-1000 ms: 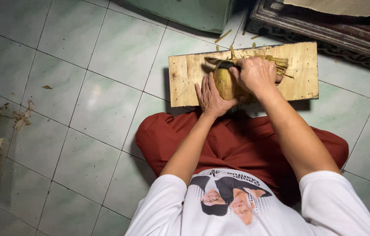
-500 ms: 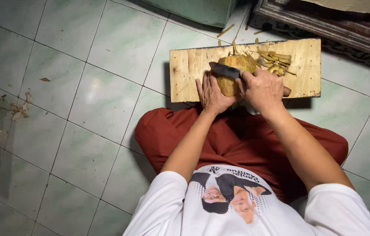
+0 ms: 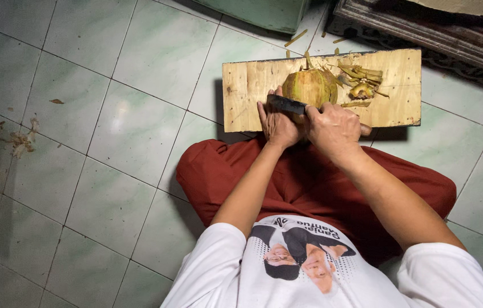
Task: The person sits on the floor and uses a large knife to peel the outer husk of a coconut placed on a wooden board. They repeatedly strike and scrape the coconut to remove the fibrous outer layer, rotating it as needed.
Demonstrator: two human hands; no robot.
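Green coconut (image 3: 310, 85) sitting on a wooden board (image 3: 247, 97) on the tiled floor (image 3: 110, 142). Left hand (image 3: 278, 122) flat against its 7 o'clock side. Right hand (image 3: 333, 125) wrapped around a knife (image 3: 286, 104), blade at 6 o'clock. Husk bits (image 3: 361, 80) at 3 o'clock.
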